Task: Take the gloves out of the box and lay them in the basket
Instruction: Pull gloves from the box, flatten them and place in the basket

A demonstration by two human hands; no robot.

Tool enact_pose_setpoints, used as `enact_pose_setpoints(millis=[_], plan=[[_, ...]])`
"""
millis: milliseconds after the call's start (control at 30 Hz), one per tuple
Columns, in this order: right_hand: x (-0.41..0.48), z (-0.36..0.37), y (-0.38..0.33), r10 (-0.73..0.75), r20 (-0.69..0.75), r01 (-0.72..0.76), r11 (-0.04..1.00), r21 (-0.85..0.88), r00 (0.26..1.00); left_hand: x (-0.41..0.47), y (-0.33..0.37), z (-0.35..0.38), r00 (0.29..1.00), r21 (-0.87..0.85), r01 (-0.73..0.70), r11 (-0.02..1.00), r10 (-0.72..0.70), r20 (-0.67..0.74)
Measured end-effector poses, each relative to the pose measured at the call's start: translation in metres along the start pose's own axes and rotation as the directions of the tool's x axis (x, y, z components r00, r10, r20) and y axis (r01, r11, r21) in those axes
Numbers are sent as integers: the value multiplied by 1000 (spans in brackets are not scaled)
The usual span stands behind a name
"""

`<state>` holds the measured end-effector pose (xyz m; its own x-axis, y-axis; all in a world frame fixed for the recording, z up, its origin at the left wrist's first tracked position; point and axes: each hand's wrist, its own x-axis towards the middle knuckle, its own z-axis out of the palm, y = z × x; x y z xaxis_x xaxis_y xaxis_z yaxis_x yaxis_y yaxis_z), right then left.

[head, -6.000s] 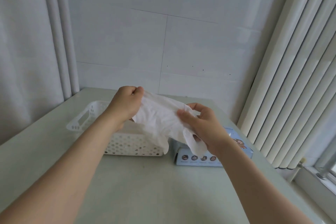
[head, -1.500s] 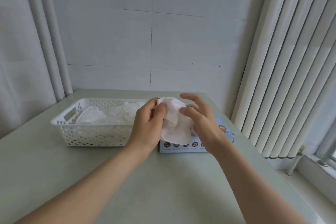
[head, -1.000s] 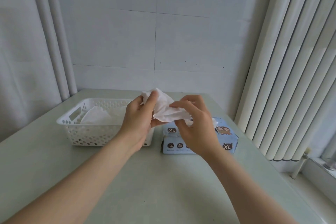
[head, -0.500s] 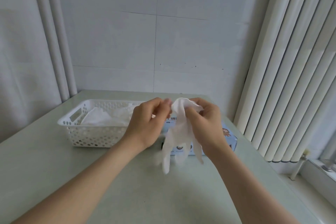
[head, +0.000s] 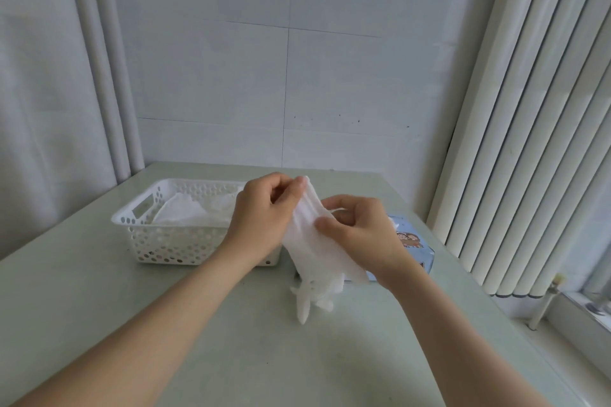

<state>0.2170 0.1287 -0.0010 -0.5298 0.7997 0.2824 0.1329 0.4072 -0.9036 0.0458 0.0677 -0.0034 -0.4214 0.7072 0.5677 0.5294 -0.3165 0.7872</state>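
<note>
While both hands (head: 307, 218) pinched the hanging glove (head: 314, 251) (long axis vertical), the basket (head: 145, 218) lay leftward, nearest the left hand (head: 261, 218).

No legible text is to be found.
Only a small cartoon print (head: 409, 239) is seen on the top of the blue box (head: 427, 258); any lettering there is covered or too blurred to be read.

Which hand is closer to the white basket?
Left. The left hand is right by the near right corner of the basket, pinching the glove at its top. The right hand holds the glove farther right, by the blue box.
</note>
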Motion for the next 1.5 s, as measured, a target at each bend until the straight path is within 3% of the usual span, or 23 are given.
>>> enact_pose_setpoints(millis=[167, 300, 467, 667, 767, 900, 1033, 1167, 1300, 1500], plan=[[1, 1, -1, 73, -52, -71, 996, 44, 996, 13, -7, -7, 988, -52, 143, 988, -146, -54], [6, 9, 1, 136, -144, -98, 964, 248, 980, 20, -14, -14, 971, -123, 238, 964, -238, 14], [8, 25, -1, 156, -287, -52, 939, 339, 945, 32, -10, -24, 969, -77, 246, 966, -244, 34], [20, 38, -3, 12, -362, 33, 993, 117, 932, 44, 0, -34, 987, 62, 160, 985, -158, -32], [20, 45, -13, -85, -254, 121, 984, 131, 963, 49, 2, -39, 990, 153, 107, 982, -92, -106], [29, 62, -12, -73, -69, 76, 996, 37, 995, 60, -8, -53, 989, 279, 61, 958, -21, -144], [45, 72, -22, 55, -194, -56, 998, -2, 980, 65, -19, -65, 984, 338, 109, 935, -54, -170], [61, 73, -32, 114, -213, -146, 979, -141, 970, 70, -25, -76, 977, 333, 145, 932, -82, -195], [80, 78, -39, 38, -219, -109, 940, -324, 975, 79, -34, -88, 962, 322, 239, 916, -177, -210], [119, 100, -37, -131, -114, 32, 785, -619, 985, 83, -46, -104, 948, 323, 294, 900, -233, -215]])
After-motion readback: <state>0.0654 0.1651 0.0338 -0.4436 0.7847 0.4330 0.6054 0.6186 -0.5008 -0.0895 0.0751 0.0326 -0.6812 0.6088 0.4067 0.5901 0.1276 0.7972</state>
